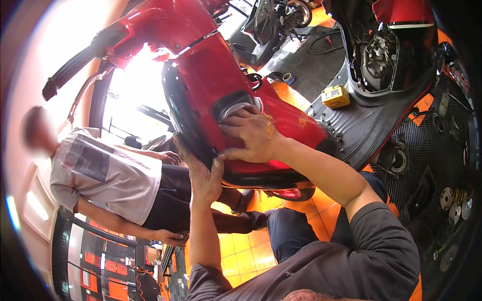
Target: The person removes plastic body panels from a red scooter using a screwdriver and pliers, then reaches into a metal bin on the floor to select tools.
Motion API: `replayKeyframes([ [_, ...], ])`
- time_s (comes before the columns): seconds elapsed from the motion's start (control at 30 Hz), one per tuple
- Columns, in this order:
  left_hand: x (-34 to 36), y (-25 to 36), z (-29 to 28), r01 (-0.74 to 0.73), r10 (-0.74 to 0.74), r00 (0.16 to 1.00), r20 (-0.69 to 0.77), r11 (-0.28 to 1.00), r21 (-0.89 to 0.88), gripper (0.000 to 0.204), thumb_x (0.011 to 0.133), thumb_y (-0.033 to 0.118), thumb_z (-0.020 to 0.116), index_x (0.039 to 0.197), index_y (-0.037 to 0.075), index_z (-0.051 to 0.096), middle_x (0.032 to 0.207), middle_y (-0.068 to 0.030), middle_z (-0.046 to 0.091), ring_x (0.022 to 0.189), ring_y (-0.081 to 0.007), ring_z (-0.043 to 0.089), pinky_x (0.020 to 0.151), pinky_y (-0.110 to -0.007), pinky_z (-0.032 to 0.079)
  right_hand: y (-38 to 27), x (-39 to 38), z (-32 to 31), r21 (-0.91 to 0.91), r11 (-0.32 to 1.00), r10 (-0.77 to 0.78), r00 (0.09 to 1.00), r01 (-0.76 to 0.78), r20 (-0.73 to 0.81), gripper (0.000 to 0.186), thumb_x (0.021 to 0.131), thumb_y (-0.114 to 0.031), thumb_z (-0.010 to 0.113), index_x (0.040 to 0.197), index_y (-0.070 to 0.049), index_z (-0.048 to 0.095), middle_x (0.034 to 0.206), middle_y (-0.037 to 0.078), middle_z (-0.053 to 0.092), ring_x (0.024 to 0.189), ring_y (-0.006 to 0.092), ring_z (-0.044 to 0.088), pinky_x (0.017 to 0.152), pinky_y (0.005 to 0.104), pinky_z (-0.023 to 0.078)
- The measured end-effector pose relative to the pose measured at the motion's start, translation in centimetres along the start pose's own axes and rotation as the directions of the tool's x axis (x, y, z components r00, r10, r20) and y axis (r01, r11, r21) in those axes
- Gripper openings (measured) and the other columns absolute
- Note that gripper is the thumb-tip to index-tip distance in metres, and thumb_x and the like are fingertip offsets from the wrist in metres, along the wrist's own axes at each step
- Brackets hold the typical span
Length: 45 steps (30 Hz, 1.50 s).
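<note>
A red scooter's front body panel rises before me, its handlebar at the upper left. My right hand lies over a dark recess in the panel, fingers spread and bent a little against a round silver part set in it. The palm and fingers hide much of that part. Below and left, my left hand rests along the black edge trim, fingers stretched out and thumb raised close to my right thumb. Neither hand is wrapped round anything.
A person in a light grey shirt stands close at the left. On the scooter's black footboard sit a yellow box and several small screws. Loose parts, including round discs, lie on the dark mat at right. Another motorcycle stands behind.
</note>
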<state>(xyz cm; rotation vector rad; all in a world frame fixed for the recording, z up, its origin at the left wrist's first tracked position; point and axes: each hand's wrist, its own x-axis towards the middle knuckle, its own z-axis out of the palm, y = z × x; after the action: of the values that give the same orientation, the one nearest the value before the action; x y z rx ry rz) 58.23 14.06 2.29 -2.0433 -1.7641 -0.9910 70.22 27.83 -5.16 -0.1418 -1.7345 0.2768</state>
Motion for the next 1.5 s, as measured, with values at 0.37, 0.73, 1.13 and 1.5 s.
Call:
replayKeyframes([
  [0.37, 2.1, 0.3, -4.2, 0.092, -0.096, 0.995, 0.018, 0.985, 0.145, 0.069, 0.099, 0.04, 0.04, 0.146, -0.005, 0.018, 0.148, -0.0253, 0.025, 0.138, -0.0364, 0.025, 0.111, -0.045, 0.022, -0.3, 4.7, -0.3, 0.606, 0.764, 0.226, 0.972, -0.222, 0.071, 0.08, 0.092, -0.043, 0.057, 0.149, -0.001, 0.021, 0.148, 0.022, 0.031, 0.139, 0.0328, 0.03, 0.114, 0.0387, 0.023],
  [0.73, 16.9, 3.9, -4.1, -0.07, 0.066, 0.997, -0.028, 0.969, -0.239, 0.031, 0.097, 0.021, 0.047, 0.118, 0.003, 0.062, 0.105, -0.0032, 0.063, 0.082, -0.0083, 0.057, 0.072, -0.024, 0.047, -0.4, 8.5, 3.0, 0.73, 0.683, 0.249, 0.931, 0.026, -0.266, 0.058, 0.098, -0.031, 0.049, 0.147, -0.006, 0.032, 0.151, 0.02, 0.03, 0.142, 0.0325, 0.025, 0.114, 0.041, 0.021],
  [1.13, 18.5, 3.3, -3.0, -0.185, 0.152, 0.967, -0.203, 0.97, -0.157, 0.03, 0.094, 0.022, 0.058, 0.113, 0.001, 0.065, 0.097, -0.0071, 0.067, 0.086, -0.0102, 0.06, 0.077, -0.023, 0.047, -2.6, 8.0, 2.6, 0.683, 0.73, 0.244, 0.944, -0.028, -0.222, 0.094, 0.088, -0.047, 0.061, 0.149, 0.004, 0.012, 0.155, 0.026, 0.01, 0.147, 0.0315, 0.007, 0.117, 0.0386, 0.01],
  [1.5, 19.9, 3.5, -4.2, 0.008, 0.01, 0.984, 0.18, 0.995, -0.098, 0.033, 0.085, 0.032, 0.07, 0.095, 0.0, 0.069, 0.067, -0.0015, 0.06, 0.064, -0.0108, 0.055, 0.067, -0.026, 0.044, -3.7, 8.8, 2.6, 0.407, 0.867, 0.455, 0.792, -0.289, -0.406, 0.076, 0.077, -0.048, 0.071, 0.122, 0.009, 0.052, 0.107, 0.029, 0.06, 0.1, 0.0398, 0.062, 0.086, 0.0422, 0.049],
])
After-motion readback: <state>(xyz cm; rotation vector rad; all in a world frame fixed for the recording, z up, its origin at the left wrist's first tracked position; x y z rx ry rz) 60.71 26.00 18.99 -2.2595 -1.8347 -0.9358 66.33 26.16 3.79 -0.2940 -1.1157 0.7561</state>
